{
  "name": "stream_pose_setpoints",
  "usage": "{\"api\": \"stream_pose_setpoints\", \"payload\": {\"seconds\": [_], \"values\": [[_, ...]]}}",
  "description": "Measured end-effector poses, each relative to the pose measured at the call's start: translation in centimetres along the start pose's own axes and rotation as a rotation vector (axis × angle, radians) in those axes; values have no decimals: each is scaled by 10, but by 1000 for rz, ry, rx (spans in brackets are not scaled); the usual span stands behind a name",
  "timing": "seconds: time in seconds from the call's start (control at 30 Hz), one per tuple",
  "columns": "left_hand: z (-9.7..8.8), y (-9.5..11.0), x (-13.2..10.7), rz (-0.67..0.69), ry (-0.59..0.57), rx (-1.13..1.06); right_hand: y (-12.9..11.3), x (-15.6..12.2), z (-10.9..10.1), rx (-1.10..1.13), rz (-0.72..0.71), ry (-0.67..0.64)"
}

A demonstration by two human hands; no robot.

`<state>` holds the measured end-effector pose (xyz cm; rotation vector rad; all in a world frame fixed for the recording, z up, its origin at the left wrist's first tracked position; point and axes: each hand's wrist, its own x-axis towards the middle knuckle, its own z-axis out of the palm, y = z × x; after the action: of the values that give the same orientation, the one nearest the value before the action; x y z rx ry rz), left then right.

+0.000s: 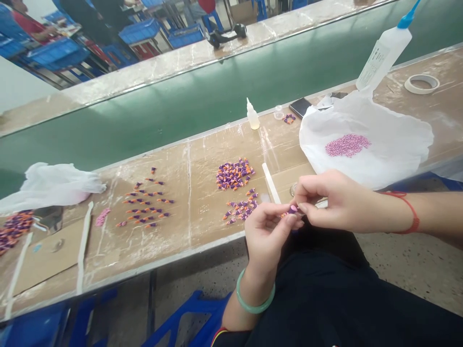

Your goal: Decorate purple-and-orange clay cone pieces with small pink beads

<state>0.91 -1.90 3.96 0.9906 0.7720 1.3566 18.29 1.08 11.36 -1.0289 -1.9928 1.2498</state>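
Observation:
My left hand (269,231), with a green bangle at its wrist, pinches a small purple, pink and orange figure (292,209) between thumb and fingers. My right hand (331,200) comes in from the right, its thumb and fingertips pressed together against the figure's near side. Whatever is between those fingertips is too small to make out. Close by on the table lie a heap of similar purple and orange figures (234,174) and a looser group of figures (240,211). A white strip (271,183) is beside them.
A white plastic sheet (394,130) carries small pink pieces (347,145). Beyond stand a small dropper bottle (252,115) and a large blue-tipped bottle (383,58), near a tape roll (421,84) and phone (300,107). Figures in rows (144,209) lie left. A green belt (162,101) runs behind.

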Motion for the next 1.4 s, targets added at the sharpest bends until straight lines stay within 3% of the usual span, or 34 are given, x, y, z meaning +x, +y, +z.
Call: {"api": "stream_pose_setpoints", "payload": {"seconds": [0.27, 0.63, 0.93, 1.13, 1.4], "values": [[1, 4, 1, -12, 59, 77, 4, 0, 3, -189, -130, 24], [-2, 3, 1, -72, -19, 29, -3, 3, -6, -165, -71, -96], [-6, 9, 5, -85, -76, 102, -21, 11, -16, -454, 40, -258], [-5, 12, 5, -80, -53, 163, -27, 15, -15, -571, 99, -272], [-3, 11, 3, -112, -6, 166, -31, 20, -12, -700, 41, -294]]}}
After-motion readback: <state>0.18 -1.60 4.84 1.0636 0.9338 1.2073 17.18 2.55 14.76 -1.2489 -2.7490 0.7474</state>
